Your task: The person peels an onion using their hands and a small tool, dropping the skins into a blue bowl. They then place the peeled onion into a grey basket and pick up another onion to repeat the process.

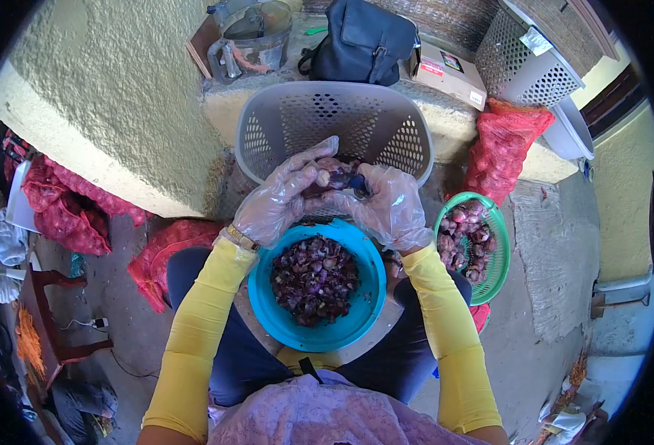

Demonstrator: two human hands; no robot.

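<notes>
Right now, both hands meet above the far rim of the blue basin [257,297], in front of the grey crate [290,111]. The left hand [278,194], in a clear glove, has its fingers curled around an onion [333,166], with the thumb pressed on it. The right hand [395,204], gloved the same way, has its fingers drawn in narrowly on a dark thing [357,182] against the onion's right side; I cannot tell what it is. A watch [241,236] circles the left wrist, and yellow sleeves [193,337] cover both forearms.

The basin is between the person's knees, with dark purple peels [313,278] heaped across its middle. Just beside the right forearm, a green basket [502,256] holds more onions [466,231], most of them toward its left edge.

The crate stands at the front edge of the ledge [457,122]. On the ledge, from left to right, are a jug [258,44], a black bag [371,44] and a carton [449,76]. A full red sack [501,152] leans against the ledge's right end. Red sacks [67,211] also lie toward the left edge of the floor [152,334], near a brown stool [52,319].
</notes>
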